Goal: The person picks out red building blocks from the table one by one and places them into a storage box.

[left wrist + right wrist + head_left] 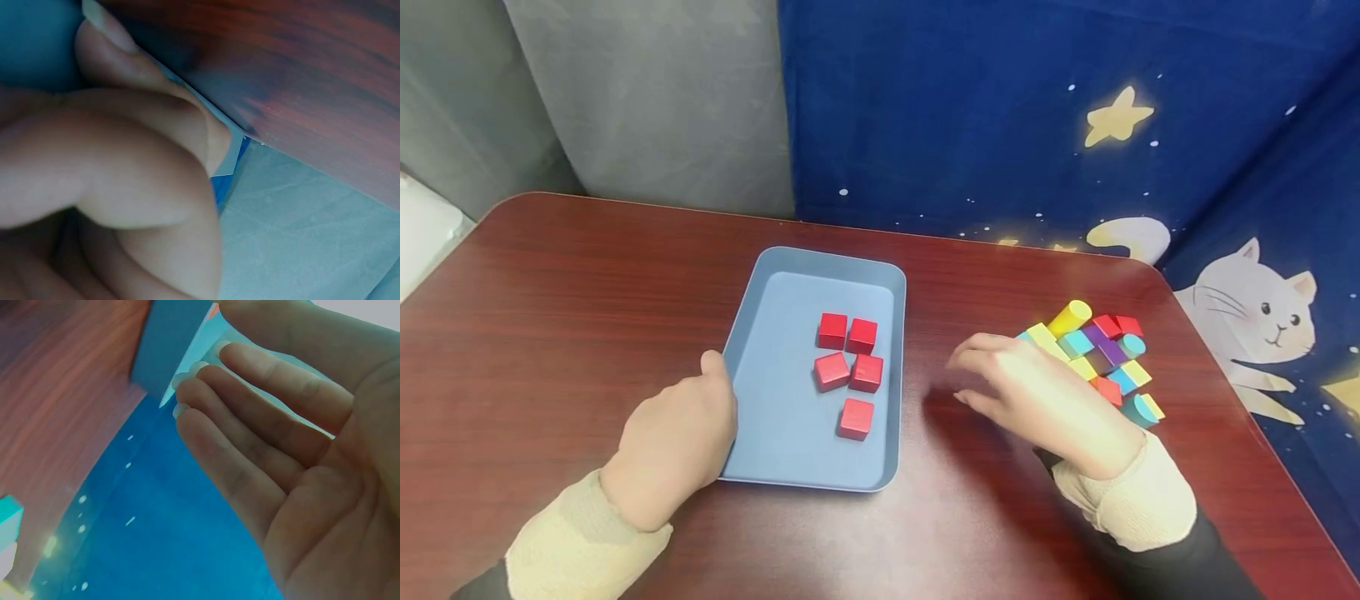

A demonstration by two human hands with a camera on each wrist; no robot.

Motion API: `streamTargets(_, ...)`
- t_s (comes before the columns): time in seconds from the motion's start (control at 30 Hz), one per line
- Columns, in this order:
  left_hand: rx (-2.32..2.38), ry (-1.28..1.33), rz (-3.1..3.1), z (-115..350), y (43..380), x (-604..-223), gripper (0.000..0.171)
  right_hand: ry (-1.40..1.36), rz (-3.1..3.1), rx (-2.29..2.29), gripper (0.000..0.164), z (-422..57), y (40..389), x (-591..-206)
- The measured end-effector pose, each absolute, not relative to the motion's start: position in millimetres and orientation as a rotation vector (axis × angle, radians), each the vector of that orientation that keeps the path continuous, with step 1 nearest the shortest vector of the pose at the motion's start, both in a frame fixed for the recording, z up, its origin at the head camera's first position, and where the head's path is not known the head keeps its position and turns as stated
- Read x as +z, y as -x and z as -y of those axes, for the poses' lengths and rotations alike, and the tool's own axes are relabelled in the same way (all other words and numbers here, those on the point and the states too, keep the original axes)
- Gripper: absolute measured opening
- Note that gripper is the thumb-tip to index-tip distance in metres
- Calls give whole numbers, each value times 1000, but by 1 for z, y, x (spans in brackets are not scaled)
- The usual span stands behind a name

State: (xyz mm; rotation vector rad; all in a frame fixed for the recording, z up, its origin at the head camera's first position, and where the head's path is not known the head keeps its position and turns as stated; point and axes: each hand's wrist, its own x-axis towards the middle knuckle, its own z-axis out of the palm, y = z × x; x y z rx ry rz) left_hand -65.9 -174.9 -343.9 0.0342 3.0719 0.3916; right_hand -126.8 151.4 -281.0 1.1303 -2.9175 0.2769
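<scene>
A grey-blue rectangular tray [775, 433] lies on the table in the head view, with several red cubes [832, 372] on the right half of its floor. My left hand [681, 433] grips the tray's left side wall; the left wrist view shows the thumb at the rim and the other fingers [125, 156] curled. Between the tray and a group of colored blocks [1105, 350], my right hand [1037, 392] hovers over the table with nothing in it. Its fingers [250, 425] are loosely bent in the right wrist view. The right hand and forearm hide part of the block group.
That group holds yellow, purple, red and turquoise pieces, including a yellow cylinder [1070, 318], near the right edge of the brown table [587, 292]. Behind the table hang a grey curtain [662, 100] and a blue one [925, 108]. A white object [426, 229] stands at far left.
</scene>
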Motion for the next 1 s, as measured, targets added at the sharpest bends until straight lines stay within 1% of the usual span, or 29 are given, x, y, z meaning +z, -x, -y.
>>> streamTargets(0.17, 385, -50, -3100, 175, 65, -347, 11, -1143, 2863, 289, 32, -173, 126, -288)
streamTargets(0.43, 355, -78, -3173, 175, 64, -349, 8, -1097, 2807, 260, 30, -203, 120, -293)
streamTargets(0.73, 366, -72, -3174, 175, 63, -348, 5, -996, 2813, 220, 33, -237, 115, -298)
streamTargets(1.0, 370, -69, -3172, 175, 63, -347, 5, -945, 2795, 170, 35, -264, 118, -301)
